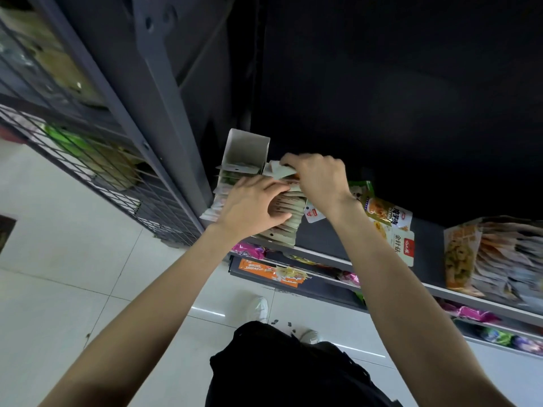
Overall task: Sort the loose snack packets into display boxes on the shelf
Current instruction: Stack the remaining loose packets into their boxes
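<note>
Reaching up to the dark grey shelf (323,254), both hands work at a row of pale snack packets (286,221) packed on edge in a display box at the shelf's left end. The left hand (249,205) lies on top of the row with its fingers curled over the packet edges, gripping them. The right hand (318,179) sits just behind it, its thumb and fingers pinching a few packets near the back of the row; the fingertips are partly hidden, so how many it holds cannot be told. Just beside this row, on its left, stands a second display box (245,152) of grey cardboard with its tall back flap upright and more packets stacked in front of it. To the right of the hands, loose green and white mushroom snack packs (388,218) lie on the shelf, and well apart at the far right another display box (493,257) holds orange and white packets. Pink wrapped snacks (249,250) show on the lower shelf. A wire mesh rack (97,160) stands at the left over a white tiled floor (58,274).
</note>
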Action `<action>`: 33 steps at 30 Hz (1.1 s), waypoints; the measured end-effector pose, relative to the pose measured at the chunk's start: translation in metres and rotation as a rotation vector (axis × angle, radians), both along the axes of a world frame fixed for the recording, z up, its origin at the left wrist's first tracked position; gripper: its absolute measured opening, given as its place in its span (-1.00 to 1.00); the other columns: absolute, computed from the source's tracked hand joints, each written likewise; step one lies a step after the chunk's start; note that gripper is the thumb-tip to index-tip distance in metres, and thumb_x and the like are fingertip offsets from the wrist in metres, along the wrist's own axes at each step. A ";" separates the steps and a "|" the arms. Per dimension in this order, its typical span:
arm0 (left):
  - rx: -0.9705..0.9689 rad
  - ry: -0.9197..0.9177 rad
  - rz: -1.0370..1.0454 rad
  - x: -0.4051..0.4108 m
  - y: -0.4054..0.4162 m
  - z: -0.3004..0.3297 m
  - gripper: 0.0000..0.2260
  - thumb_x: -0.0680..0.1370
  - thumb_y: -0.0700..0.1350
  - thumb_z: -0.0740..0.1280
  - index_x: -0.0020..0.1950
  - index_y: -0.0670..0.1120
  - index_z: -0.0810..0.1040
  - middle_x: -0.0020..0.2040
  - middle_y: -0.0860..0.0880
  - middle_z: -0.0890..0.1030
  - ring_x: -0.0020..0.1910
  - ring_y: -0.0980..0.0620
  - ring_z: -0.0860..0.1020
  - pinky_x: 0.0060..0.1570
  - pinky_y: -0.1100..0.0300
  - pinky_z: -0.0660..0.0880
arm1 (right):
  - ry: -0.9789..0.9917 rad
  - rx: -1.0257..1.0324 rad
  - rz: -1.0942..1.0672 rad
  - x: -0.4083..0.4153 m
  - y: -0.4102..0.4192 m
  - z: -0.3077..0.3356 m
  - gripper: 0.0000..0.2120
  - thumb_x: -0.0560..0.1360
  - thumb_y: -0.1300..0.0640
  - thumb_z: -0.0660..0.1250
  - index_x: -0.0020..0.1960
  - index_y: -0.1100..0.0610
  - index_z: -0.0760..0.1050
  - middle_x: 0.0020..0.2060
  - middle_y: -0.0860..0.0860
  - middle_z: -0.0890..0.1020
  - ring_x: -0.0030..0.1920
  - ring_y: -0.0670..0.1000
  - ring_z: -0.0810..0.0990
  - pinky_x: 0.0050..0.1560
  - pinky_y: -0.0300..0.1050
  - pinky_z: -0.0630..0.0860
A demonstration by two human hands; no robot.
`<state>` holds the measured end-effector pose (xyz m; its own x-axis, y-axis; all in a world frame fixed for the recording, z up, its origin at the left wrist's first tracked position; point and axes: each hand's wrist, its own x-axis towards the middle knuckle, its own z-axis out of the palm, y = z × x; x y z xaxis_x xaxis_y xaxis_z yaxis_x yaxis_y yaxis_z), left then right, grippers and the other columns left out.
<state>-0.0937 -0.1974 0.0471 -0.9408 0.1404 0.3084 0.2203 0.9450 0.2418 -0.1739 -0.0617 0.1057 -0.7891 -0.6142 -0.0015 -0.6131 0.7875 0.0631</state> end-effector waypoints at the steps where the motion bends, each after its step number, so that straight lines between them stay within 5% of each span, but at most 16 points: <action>1: 0.007 -0.003 -0.002 0.000 0.000 0.000 -0.55 0.36 0.21 0.43 0.15 0.00 0.60 0.08 0.03 0.64 0.04 -0.04 0.59 0.03 0.07 0.49 | -0.048 0.016 0.015 0.000 -0.006 -0.004 -0.55 0.53 0.31 0.16 0.33 -0.08 0.36 0.00 0.01 0.61 -0.06 0.15 0.61 -0.27 -0.09 0.40; 4: 0.009 0.002 -0.006 0.000 -0.002 -0.003 -0.58 0.38 0.16 0.42 0.17 -0.01 0.59 0.10 0.02 0.63 0.07 -0.05 0.58 0.06 0.04 0.49 | -0.143 -0.141 -0.021 0.001 -0.006 -0.016 -0.59 0.53 0.25 0.21 0.32 -0.06 0.41 0.10 0.00 0.60 0.01 0.14 0.61 -0.16 -0.04 0.49; 7: 0.001 0.010 -0.001 0.001 -0.005 -0.004 -0.59 0.42 0.16 0.36 0.20 0.01 0.59 0.13 0.05 0.61 0.10 -0.02 0.57 0.10 0.06 0.48 | 0.049 -0.331 -0.057 0.003 0.006 -0.021 -0.63 0.47 0.33 0.28 0.18 -0.01 0.55 -0.03 -0.01 0.65 -0.16 0.15 0.65 -0.29 -0.08 0.50; 13: 0.016 0.029 0.009 0.001 -0.004 -0.005 -0.62 0.41 0.14 0.34 0.14 -0.01 0.62 0.08 0.02 0.63 0.05 -0.05 0.58 0.04 0.06 0.51 | -0.007 -0.331 -0.086 -0.008 -0.003 -0.037 -0.71 0.42 0.40 0.28 -0.02 0.10 0.63 -0.10 0.02 0.68 -0.18 0.18 0.64 -0.28 -0.07 0.48; 17: 0.040 0.026 0.012 0.001 -0.003 -0.003 -0.64 0.43 0.12 0.35 0.15 -0.02 0.60 0.09 0.01 0.63 0.07 -0.08 0.57 0.06 0.04 0.48 | -0.041 -0.292 -0.079 -0.014 -0.002 -0.041 -0.72 0.49 0.33 0.27 0.08 0.05 0.61 -0.02 0.00 0.67 -0.06 0.11 0.65 -0.17 -0.05 0.55; 23: 0.225 0.276 0.119 0.011 0.031 0.016 -0.69 0.47 0.05 0.31 0.13 -0.06 0.58 0.00 -0.01 0.62 0.00 -0.01 0.52 0.00 0.10 0.40 | -0.134 -0.721 -0.053 0.026 0.062 -0.039 -0.63 0.56 0.23 0.25 0.36 0.09 0.44 0.24 0.03 0.55 0.25 -0.01 0.49 0.15 -0.21 0.44; 27: 0.445 0.490 -0.048 0.023 0.090 0.026 -0.87 0.49 -0.07 0.28 0.00 -0.07 0.47 -0.25 -0.01 0.54 -0.23 0.04 0.44 -0.20 0.18 0.32 | -0.116 -0.793 -0.249 0.054 0.135 -0.069 -0.71 0.54 0.30 0.26 0.24 0.15 0.51 0.10 0.06 0.61 0.06 0.04 0.57 -0.07 -0.11 0.55; 30: 0.437 0.378 -0.149 0.015 0.135 0.005 -0.88 0.48 -0.11 0.28 -0.02 -0.10 0.50 -0.25 -0.01 0.54 -0.21 0.03 0.46 -0.14 0.20 0.34 | -0.171 -0.713 -0.361 0.058 0.180 -0.102 -0.71 0.51 0.34 0.28 0.20 0.18 0.54 0.06 0.12 0.63 0.02 0.13 0.60 -0.09 0.02 0.59; 33: 0.248 0.008 -0.098 -0.014 0.162 -0.041 -0.73 0.49 -0.06 0.27 0.15 -0.11 0.51 0.02 -0.06 0.56 0.04 -0.05 0.51 0.06 0.09 0.44 | -0.284 -0.545 -0.420 0.047 0.208 -0.134 -0.69 0.52 0.31 0.26 0.25 0.17 0.50 0.17 0.15 0.59 0.16 0.20 0.55 0.05 0.14 0.56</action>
